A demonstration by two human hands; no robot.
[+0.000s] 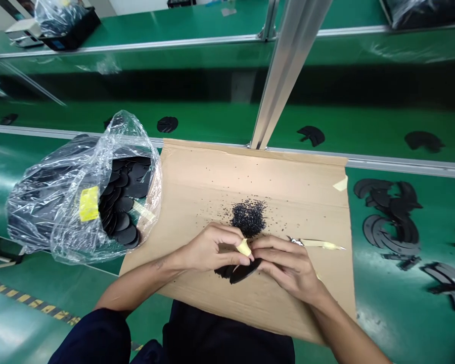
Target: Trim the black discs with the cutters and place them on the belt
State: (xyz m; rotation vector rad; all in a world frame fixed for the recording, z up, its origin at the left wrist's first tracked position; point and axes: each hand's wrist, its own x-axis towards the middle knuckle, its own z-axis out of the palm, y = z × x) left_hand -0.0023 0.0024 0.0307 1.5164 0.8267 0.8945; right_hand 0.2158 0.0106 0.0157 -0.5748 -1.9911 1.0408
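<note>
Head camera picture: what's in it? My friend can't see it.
The left hand and right hand hold a black disc and a yellow tape piece above a cardboard sheet, near black crumbs. A clear plastic bag of black discs lies on the green workbench to the left.

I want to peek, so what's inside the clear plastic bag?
Black round discs lie stacked inside the clear plastic bag. Its crumpled plastic hides the ones further back.
</note>
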